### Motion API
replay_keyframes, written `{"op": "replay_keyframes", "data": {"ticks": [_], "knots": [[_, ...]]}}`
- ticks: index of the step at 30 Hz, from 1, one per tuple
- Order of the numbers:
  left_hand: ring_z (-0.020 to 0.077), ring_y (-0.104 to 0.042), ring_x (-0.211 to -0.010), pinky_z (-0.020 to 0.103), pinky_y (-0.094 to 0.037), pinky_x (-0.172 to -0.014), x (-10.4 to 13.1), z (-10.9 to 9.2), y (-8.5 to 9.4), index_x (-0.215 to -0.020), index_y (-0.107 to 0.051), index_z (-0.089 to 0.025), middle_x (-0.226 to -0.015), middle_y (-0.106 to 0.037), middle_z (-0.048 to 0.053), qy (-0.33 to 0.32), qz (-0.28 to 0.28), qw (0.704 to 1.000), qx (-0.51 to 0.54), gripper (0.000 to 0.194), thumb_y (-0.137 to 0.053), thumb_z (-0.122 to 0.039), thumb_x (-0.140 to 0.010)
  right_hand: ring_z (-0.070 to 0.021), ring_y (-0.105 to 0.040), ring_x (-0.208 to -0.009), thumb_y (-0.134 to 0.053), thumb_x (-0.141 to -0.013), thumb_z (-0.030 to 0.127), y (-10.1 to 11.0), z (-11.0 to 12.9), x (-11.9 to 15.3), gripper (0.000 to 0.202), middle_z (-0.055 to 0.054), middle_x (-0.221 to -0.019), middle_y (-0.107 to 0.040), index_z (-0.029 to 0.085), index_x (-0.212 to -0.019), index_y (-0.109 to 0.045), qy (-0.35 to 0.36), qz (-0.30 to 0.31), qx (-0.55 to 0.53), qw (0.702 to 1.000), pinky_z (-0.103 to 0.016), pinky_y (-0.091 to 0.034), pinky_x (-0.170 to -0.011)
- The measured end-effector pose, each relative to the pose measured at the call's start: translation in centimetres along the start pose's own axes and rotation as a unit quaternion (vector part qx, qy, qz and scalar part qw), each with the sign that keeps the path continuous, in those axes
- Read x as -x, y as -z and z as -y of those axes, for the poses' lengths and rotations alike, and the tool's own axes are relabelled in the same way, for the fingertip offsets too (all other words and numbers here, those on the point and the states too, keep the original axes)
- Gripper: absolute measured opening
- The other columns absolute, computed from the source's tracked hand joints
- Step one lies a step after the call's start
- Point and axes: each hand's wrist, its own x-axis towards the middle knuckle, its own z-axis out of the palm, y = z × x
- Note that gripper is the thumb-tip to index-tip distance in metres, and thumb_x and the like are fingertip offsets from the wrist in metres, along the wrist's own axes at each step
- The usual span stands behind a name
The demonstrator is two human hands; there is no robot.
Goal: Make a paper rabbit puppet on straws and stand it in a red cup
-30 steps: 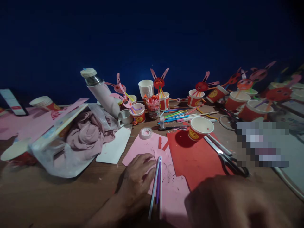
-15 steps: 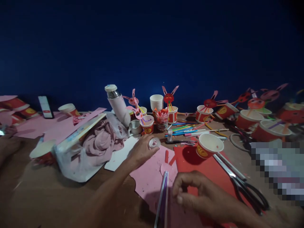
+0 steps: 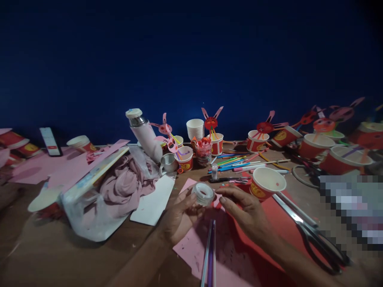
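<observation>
A clear roll of tape (image 3: pixel 204 193) is gripped in my left hand (image 3: pixel 182 215), thumb at its left side. Close to the roll's right edge is my right hand (image 3: pixel 245 211), with thumb and forefinger near each other; whether they pinch the tape's end is too small to tell. Both hands are over a pink paper sheet (image 3: pixel 194 247) and a red sheet (image 3: pixel 278 231). Purple and clear sticks (image 3: pixel 210 255) point up from the bottom edge between my forearms.
Scissors (image 3: pixel 314 235) lie at the right beside a paper cup (image 3: pixel 268 184). Coloured sticks (image 3: pixel 233 162) and cups with rabbit figures (image 3: pixel 216 144) stand behind. A bagged cloth (image 3: pixel 125 179) and a thermos (image 3: pixel 146 137) are at the left.
My left hand has lifted the tape roll and brought it nearer. My right hand has moved up to the roll's right side. The view has shifted slightly.
</observation>
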Motion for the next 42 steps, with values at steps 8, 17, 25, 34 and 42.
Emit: {"op": "replay_keyframes", "data": {"ticks": [8, 17, 25, 34, 42], "knots": [[0.0247, -0.055, -0.097, 0.033, -0.046, -0.072, 0.4, 1.0, 0.6, -0.106, -0.057, -0.015, -0.105, -0.061, 0.011, 0.060, 0.044, 0.997, 0.027, 0.033, -0.060, -0.028, -0.076, -0.0152, -0.058, -0.076, -0.053, -0.078, 0.026, 0.0, -1.0, 0.5, 0.029, -0.002, -0.081, -0.061, 0.019, -0.106, -0.056, -0.009, 0.027, -0.059, 0.998, -0.027, -0.048, -0.067], [0.0216, -0.058, -0.088, 0.030, -0.048, -0.068, 0.8, 1.2, 0.4, -0.107, -0.059, -0.014, -0.102, -0.063, 0.011, 0.069, 0.055, 0.996, 0.022, 0.034, -0.060, -0.029, -0.077, -0.0149, -0.052, -0.073, -0.059, -0.070, 0.022, 0.5, -0.5, 0.4, 0.025, -0.002, -0.082, -0.057, 0.021, -0.095, -0.063, 0.013, 0.011, 0.008, 1.000, -0.028, -0.045, -0.067], [0.0191, -0.059, -0.083, 0.029, -0.049, -0.069, 1.1, 0.8, 0.1, -0.103, -0.061, -0.012, -0.098, -0.064, 0.013, 0.065, 0.091, 0.994, 0.004, 0.027, -0.055, -0.026, -0.080, -0.0187, -0.050, -0.099, -0.059, -0.070, 0.019, 0.3, -1.8, 0.6, 0.031, -0.003, -0.108, -0.054, 0.024, -0.101, -0.055, -0.017, 0.114, -0.121, 0.986, -0.030, -0.042, -0.079], [0.0187, -0.058, -0.083, 0.026, -0.047, -0.066, 1.3, 1.1, -0.2, -0.102, -0.059, -0.013, -0.093, -0.062, 0.011, 0.084, 0.082, 0.993, 0.004, 0.028, -0.057, -0.028, -0.079, -0.0210, -0.049, -0.105, -0.058, -0.072, 0.022, 0.1, -2.0, 0.9, 0.028, -0.006, -0.110, -0.054, 0.023, -0.101, -0.057, 0.033, 0.137, -0.145, 0.979, -0.034, -0.039, -0.086], [0.0171, -0.056, -0.080, 0.026, -0.044, -0.067, 1.3, 1.7, -0.5, -0.097, -0.054, -0.014, -0.092, -0.059, 0.008, 0.024, 0.044, 0.995, -0.087, 0.030, -0.065, -0.027, -0.072, -0.0215, -0.051, -0.105, -0.055, -0.068, 0.014, -0.1, -1.2, 1.1, 0.027, -0.008, -0.111, -0.055, 0.021, -0.094, -0.056, 0.033, 0.111, -0.098, 0.988, -0.033, -0.043, -0.081]]}}
